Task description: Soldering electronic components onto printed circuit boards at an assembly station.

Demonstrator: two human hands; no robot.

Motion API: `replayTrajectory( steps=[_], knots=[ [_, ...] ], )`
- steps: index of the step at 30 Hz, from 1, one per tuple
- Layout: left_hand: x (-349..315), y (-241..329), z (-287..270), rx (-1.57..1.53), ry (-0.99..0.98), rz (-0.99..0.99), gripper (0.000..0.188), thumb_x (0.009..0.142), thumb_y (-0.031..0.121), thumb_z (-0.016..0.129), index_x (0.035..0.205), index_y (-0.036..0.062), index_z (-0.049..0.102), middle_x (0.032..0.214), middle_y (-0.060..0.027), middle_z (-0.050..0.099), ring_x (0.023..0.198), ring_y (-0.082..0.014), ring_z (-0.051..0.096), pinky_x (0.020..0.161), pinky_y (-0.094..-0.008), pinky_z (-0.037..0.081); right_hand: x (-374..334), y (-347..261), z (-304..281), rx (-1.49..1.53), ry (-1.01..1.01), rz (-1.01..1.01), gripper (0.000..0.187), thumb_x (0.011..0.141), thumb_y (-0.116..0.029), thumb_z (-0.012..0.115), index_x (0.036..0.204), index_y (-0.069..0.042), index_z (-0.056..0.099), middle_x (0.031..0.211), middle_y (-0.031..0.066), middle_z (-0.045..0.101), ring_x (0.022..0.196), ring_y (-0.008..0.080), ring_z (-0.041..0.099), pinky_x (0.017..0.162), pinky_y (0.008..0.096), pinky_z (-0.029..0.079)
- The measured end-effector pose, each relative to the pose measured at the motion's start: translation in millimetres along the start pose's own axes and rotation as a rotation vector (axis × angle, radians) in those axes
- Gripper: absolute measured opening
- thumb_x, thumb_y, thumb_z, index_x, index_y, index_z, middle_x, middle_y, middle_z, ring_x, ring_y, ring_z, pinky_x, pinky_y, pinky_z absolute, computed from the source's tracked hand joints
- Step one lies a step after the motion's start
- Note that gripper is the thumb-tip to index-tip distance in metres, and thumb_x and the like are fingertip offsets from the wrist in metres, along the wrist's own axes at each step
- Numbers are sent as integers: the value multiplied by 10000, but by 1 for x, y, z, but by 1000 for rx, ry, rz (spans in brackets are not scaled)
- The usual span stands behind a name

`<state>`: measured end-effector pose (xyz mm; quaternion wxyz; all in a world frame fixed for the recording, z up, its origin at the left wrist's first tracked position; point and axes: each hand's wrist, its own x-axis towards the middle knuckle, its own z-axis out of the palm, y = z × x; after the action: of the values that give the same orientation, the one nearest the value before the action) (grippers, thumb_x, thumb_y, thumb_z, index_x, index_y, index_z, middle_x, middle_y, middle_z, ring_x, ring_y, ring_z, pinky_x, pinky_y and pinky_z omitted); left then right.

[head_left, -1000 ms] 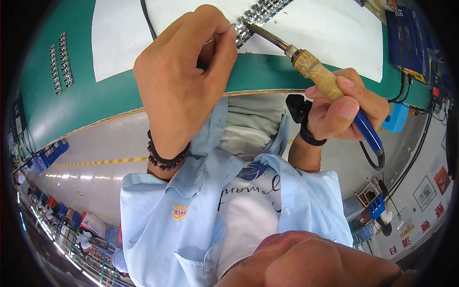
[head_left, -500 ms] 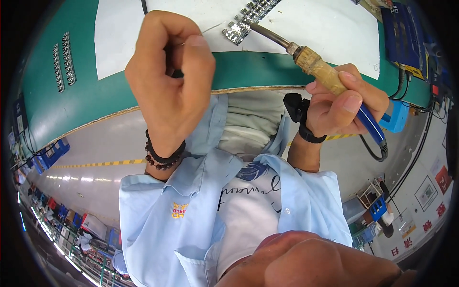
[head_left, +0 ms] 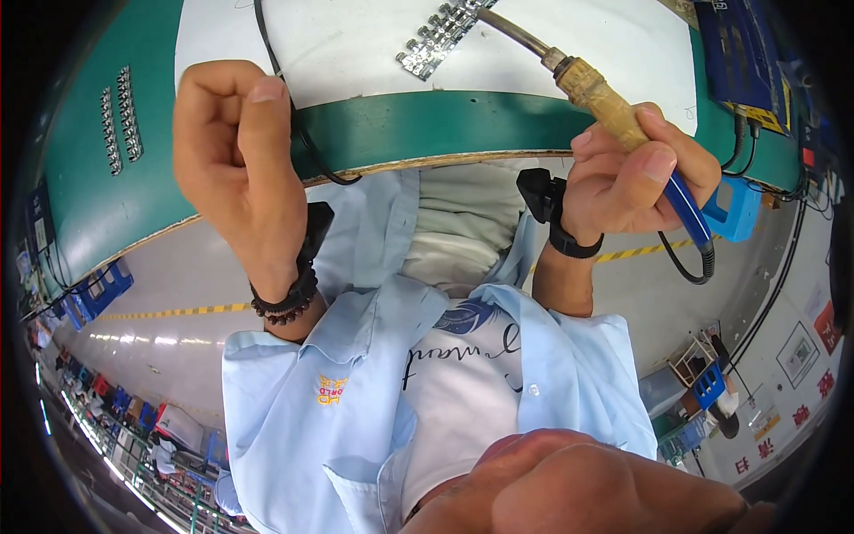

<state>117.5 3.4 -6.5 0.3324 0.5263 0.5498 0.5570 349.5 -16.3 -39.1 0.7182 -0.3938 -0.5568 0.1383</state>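
Observation:
My right hand (head_left: 636,173) grips a soldering iron (head_left: 614,111) by its tan and blue handle. The iron's metal tip reaches the far part of a strip of small shiny metal parts (head_left: 436,43) on a white sheet; whether it touches cannot be made out. Off to the left, my left hand (head_left: 238,165) is closed in a pinch, thumb against forefinger. A short bit of thin solder wire (head_left: 281,75) shows faintly at those fingertips; the rest is hidden in the hand. Each wrist wears a black strap.
The white sheet (head_left: 356,44) covers part of a green bench (head_left: 71,191). Two more metal strips (head_left: 130,111) lie at its left. A black cable (head_left: 307,138) hangs over the front edge beside my left hand. A dark blue box (head_left: 743,67) stands at the right, near a light blue holder (head_left: 734,211).
My left hand has pulled back to the left, away from the metal strip, with the solder wire. The iron's tip now lies farther along the strip. More of the black cable shows.

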Motion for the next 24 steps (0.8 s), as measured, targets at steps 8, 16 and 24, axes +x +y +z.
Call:
replayTrajectory(
  steps=[8, 16, 24],
  knots=[
    [-3, 2, 16, 35, -163, 110, 78, 863, 1, 658, 826, 29, 596, 575, 77, 408, 515, 3, 268, 465, -210, 181, 10, -17, 17, -3, 40, 63, 391, 959, -299, 579, 1061, 78, 578, 605, 145, 605, 450, 140, 581, 402, 207, 416],
    [-11, -2, 16, 205, -100, 170, 133, 740, -26, 733, 751, 38, 616, 553, 51, 403, 478, -26, 264, 454, -223, 178, -6, -18, 8, 6, -68, 28, 449, 968, -396, 570, 981, 50, 622, 565, 117, 569, 446, 144, 542, 408, 225, 408],
    [-12, 3, 14, 237, -78, 187, 157, 710, -50, 735, 730, 47, 613, 561, 43, 457, 461, -32, 280, 439, -224, 187, -11, -20, 3, -44, -201, -126, 416, 1048, -345, 384, 1031, 44, 529, 547, 114, 532, 474, 148, 476, 375, 249, 370]
  ],
)
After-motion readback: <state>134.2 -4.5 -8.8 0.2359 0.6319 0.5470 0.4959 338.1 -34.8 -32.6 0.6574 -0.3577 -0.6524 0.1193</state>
